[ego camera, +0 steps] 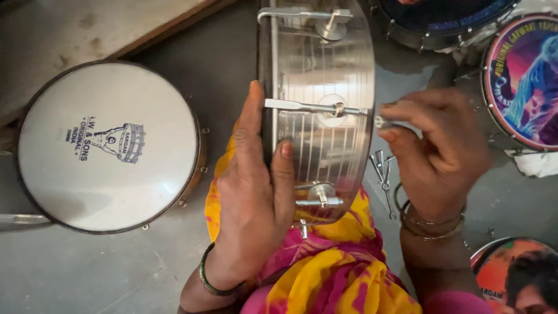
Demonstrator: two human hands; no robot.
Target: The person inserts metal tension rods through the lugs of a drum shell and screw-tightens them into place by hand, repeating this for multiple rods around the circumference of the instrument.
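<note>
The white-headed drum [107,145] lies flat at the left of the frame, well apart from my work. At centre, running from the top edge down to my lap, the shiny steel drum shell [325,75] stands on its edge against my yellow and pink cloth [331,273]. My left hand [256,192] is clamped on its near rim, thumb pressed on the ribbed side. One tension rod [308,106] lies across the shell at mid-height. My right hand [442,145], right of centre, is pinched shut on a small metal nut [381,121] just at the rod's end. Loose hooks [382,168] lie on the grey floor [203,64] below that hand. I judge the nut could slip and roll among them, or the shell could tip if my grip loosens.
</note>
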